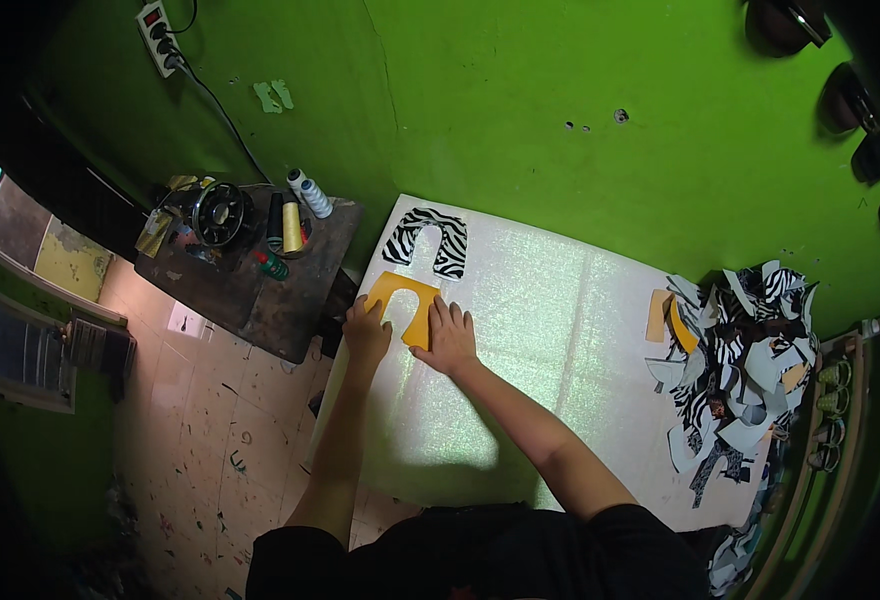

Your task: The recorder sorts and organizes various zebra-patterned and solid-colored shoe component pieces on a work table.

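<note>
A yellow horseshoe-shaped cut piece [398, 281], perhaps fabric or leather, lies flat on a shiny whitish sheet [530, 370] that covers the table. My left hand [365, 335] rests on its left leg, fingers stretched forward and thumb toward the inner curve. On the right leg's edge lies my right hand [449, 337], flat, with fingers spread and the thumb touching the yellow. Just beyond is a zebra-striped piece [450, 235] of similar horseshoe shape, touched by neither hand.
A heap of zebra-striped and white offcuts [745, 360] covers the table's right end. At left, a dark sewing table [260, 290] bears a sewing machine [220, 213] and several thread cones [293, 228]. A green wall [520, 90] stands behind; scraps litter the tiled floor [200, 440].
</note>
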The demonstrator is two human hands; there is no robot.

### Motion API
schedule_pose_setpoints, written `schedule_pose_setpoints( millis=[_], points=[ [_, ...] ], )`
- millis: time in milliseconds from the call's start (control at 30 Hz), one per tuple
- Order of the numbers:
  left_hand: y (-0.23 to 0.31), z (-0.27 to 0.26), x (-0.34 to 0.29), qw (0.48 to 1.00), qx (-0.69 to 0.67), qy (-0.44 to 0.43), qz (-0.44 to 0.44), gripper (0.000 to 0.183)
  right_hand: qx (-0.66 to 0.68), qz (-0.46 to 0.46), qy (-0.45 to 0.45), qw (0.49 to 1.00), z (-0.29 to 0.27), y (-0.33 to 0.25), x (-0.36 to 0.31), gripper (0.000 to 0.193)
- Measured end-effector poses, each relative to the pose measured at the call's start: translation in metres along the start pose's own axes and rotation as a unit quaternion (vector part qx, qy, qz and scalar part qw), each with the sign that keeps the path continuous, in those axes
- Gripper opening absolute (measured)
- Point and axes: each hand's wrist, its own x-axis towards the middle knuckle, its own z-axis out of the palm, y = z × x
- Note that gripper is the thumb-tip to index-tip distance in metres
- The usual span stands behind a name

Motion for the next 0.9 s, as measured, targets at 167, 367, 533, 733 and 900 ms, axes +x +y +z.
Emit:
schedule_pose_setpoints(
  millis=[167, 367, 533, 733, 900],
  points=[
    [-0.011, 0.012, -0.006, 1.0, 0.003, 0.023, 0.017, 0.041, 0.041, 0.031, -0.005, 0.999, 0.003, 0.0, 0.006, 0.07],
    [0.005, 0.007, -0.008, 0.999, -0.006, -0.04, -0.02, 0.048, -0.024, 0.015, -0.001, 1.0, 0.0, 0.013, -0.006, 0.061],
    [0.036, -0.005, -0.022, 0.997, 0.021, -0.027, -0.063, 0.057, 0.118, -0.033, 0.103, 0.987, -0.021, 0.036, -0.054, 0.044],
    [0.121, -0.003, -0.068, 0.996, -0.072, -0.043, 0.006, 0.055, 0.163, 0.101, 0.227, 0.955, -0.054, 0.097, -0.168, 0.028],
    [0.203, 0.013, -0.126, 0.976, -0.111, -0.151, 0.109, 0.052, 0.132, 0.236, 0.3, 0.915, -0.085, 0.145, -0.261, 0.023]
  ],
)
